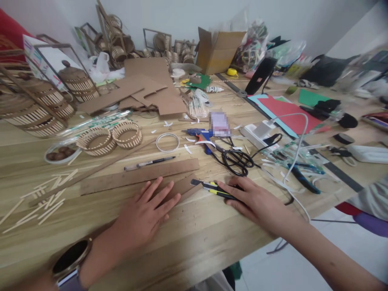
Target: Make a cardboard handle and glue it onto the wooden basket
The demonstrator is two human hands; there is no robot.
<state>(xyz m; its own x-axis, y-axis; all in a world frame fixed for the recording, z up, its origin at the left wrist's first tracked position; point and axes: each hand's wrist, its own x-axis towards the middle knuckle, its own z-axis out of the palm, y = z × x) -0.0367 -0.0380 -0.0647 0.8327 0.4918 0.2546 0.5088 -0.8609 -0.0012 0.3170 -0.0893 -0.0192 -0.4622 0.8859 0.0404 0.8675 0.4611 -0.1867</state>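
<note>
My left hand (145, 212) lies flat with its fingers spread, pressing on a narrow brown cardboard strip (184, 185) on the wooden table. My right hand (250, 198) is closed around a black-and-yellow utility knife (216, 190). The knife's dark tip points left and rests at the strip's right end. Just beyond my left fingers lies a wider cardboard strip (139, 178), with a black pen (150, 162) behind it. A blue hot glue gun (201, 135) with a coiled black cord (238, 159) lies past my right hand.
Thin wooden sticks (45, 198) are scattered at the left. Two small stick-walled baskets (95, 141) stand near a bowl of brown balls (60, 153). Cardboard sheets (151, 81) lie at the back. A power strip (257, 135) and blue-handled pliers (303, 180) are on the right.
</note>
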